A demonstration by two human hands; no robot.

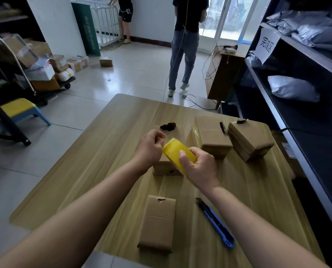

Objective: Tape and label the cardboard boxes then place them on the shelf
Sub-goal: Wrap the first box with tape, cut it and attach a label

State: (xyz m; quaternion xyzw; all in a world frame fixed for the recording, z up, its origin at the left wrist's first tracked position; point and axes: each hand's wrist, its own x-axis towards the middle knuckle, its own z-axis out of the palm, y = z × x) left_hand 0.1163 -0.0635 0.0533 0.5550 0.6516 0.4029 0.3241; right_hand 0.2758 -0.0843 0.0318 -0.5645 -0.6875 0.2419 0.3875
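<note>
The tape roll (177, 151) is gripped by the right hand (198, 167), thumb across its face; its far edge is pinched by the curled left hand (149, 147), over a box (164, 168).

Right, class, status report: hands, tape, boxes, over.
Right hand grips yellow tape roll. Left hand pinches at its edge. Brown cardboard box sits beneath them. Blue utility knife lies apart.

Boxes (211, 136) right, open tabletop (80, 171) left
</note>
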